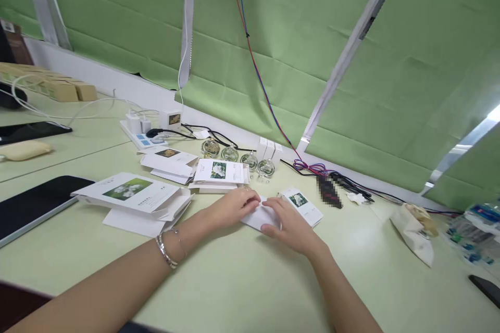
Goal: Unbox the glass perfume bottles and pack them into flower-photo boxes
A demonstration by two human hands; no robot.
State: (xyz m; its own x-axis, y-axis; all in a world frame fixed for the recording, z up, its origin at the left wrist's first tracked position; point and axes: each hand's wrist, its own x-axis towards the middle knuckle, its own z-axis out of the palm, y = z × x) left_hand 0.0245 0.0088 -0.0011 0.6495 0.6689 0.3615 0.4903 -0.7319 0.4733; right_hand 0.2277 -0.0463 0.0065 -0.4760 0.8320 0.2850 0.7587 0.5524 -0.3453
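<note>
Between my hands a flat white paper carton [255,219] lies on the table, its printing out of sight. My left hand [233,206] grips its left side with bent fingers, the wrist wearing bracelets. From the right, my right hand [292,226] holds it, fingertips on top and thumb at the near edge. Just behind that hand lies a white carton with a flower picture [307,208]. To the left are a flower-print carton [219,170], a carton with an orange picture [172,160] and a larger flower carton [135,192] with its flaps out.
Several round glass bottles [266,167] stand behind the cartons, beside small white boxes [269,148]. A power strip [136,136] with chargers and cables sits at the back left. A large phone [42,203] lies left; a cloth pouch [412,231] lies right.
</note>
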